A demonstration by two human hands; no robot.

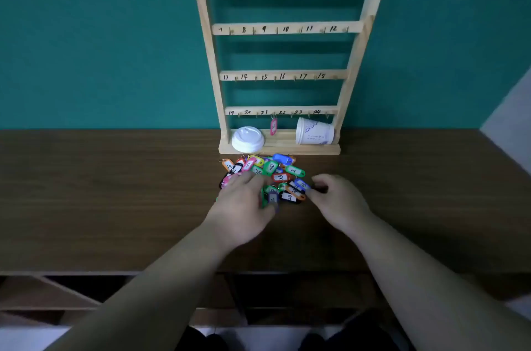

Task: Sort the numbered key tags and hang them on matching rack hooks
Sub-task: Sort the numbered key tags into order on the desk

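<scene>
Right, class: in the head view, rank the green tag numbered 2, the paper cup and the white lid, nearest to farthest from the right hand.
1. green tag numbered 2, in the pile
2. paper cup, rack base, right
3. white lid, rack base, left

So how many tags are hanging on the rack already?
1. A pink tag hangs from the bottom bar of the rack, between the 21 and 22 marks. One behind the paper cup could be hidden.
</scene>
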